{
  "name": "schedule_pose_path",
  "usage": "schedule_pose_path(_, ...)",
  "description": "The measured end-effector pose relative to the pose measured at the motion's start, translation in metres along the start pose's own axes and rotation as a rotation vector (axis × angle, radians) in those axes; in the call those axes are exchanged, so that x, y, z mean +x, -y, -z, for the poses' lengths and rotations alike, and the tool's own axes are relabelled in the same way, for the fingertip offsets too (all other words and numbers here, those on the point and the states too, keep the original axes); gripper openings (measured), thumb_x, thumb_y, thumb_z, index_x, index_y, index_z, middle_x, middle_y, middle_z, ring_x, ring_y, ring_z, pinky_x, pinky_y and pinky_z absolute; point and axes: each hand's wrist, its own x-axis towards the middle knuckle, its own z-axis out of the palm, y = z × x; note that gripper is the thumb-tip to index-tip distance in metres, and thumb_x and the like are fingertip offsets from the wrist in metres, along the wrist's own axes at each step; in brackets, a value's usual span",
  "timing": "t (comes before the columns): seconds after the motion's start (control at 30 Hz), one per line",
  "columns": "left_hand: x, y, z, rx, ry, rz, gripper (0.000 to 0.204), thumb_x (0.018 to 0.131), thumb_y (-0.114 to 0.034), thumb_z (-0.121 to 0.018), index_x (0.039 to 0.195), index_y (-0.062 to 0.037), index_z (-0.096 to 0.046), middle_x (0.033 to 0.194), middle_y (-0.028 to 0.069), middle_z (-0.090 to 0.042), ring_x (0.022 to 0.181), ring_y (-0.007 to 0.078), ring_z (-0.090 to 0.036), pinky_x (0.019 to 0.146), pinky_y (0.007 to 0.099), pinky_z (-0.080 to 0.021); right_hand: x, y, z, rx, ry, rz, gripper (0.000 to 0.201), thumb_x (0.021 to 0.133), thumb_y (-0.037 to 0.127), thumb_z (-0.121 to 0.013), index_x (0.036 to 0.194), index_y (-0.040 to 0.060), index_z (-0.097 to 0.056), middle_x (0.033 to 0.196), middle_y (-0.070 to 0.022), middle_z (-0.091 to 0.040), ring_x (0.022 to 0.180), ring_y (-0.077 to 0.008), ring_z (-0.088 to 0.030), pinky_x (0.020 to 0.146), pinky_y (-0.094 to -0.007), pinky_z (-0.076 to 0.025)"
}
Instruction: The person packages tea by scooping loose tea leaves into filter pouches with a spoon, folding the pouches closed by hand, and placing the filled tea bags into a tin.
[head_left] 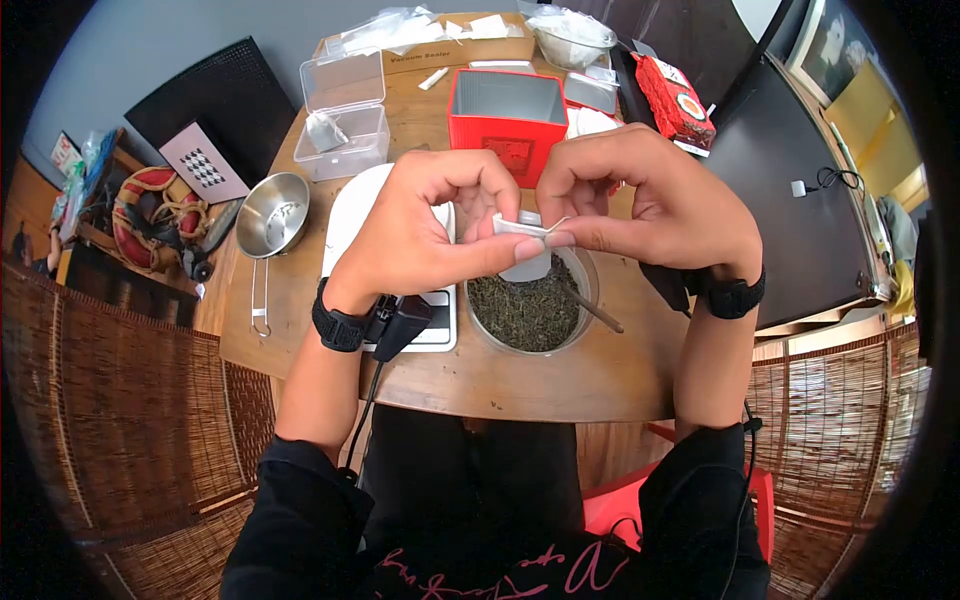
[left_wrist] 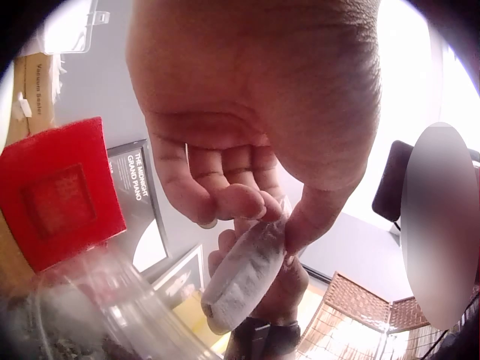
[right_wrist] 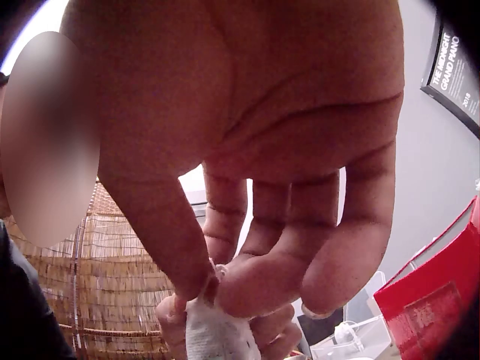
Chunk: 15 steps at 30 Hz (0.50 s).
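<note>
Both hands pinch one small white tea bag (head_left: 522, 228), the left hand (head_left: 425, 225) and right hand (head_left: 650, 200) meeting just above the glass bowl (head_left: 580, 265) of loose tea leaves; the person would do well to keep the bag's mouth level over that bowl, so spills fall back in; behind it on the bench (head_left: 600, 370) stands an open red tin (head_left: 507, 112), its contents hidden; the clear plastic box (head_left: 345, 125) holds a filled bag.

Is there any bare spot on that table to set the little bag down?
Bare wood shows along the near table edge below the bowl of tea leaves, and left of the white scale by the metal strainer. The far side, around the red tin, is crowded.
</note>
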Motion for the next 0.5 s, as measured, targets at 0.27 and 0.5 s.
schedule_pose_path(0.27,0.0015,0.0057,-0.0070,-0.122,-0.049,-0.093,0.022,0.080,-0.014,-0.085,0.083,-0.0078,-0.064,0.069,-0.0060,-0.060,0.060,0.0021,-0.051,0.056,0.0200,-0.038,0.0004,0.0058,0.0020,0.025,-0.012,-0.012,0.014,0.092,0.009,-0.071,0.097,0.0005,-0.063,0.082,-0.0013,-0.063,0.073,-0.0078,-0.055,0.065,-0.0253,-0.046)
schedule_pose_path(0.5,0.0027,0.0038,-0.0032,0.018,0.061,-0.177,0.015,0.078,-0.011,-0.084,0.079,-0.0058,-0.069,0.065,-0.0030,-0.061,0.056,0.0036,-0.051,0.053,0.0213,-0.038,0.0005,0.0019,0.0016,-0.012,0.007,-0.008,0.013,0.092,0.011,-0.072,0.096,0.0024,-0.063,0.079,0.0021,-0.061,0.072,-0.0061,-0.055,0.062,-0.0244,-0.044)
